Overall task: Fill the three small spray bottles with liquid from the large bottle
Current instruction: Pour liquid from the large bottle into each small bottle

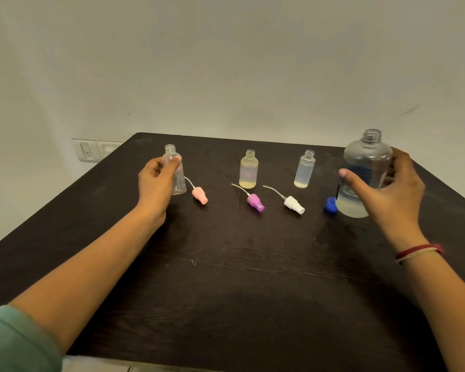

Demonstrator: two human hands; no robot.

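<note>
Three uncapped small bottles stand in a row on the dark table (226,277). My left hand (156,183) grips the leftmost small bottle (178,181), which looks clear and empty. The middle small bottle (249,169) and the right small bottle (304,169) both hold pale liquid. My right hand (387,194) wraps around the large clear bottle (363,173), open at the top, upright, with liquid low inside it. Its blue cap (331,204) lies beside its base.
Three spray heads with dip tubes lie in front of the small bottles: a pink spray head (200,195), a purple spray head (255,202) and a white spray head (294,204). A wall stands just behind the table, with a switch plate (91,151) at the left.
</note>
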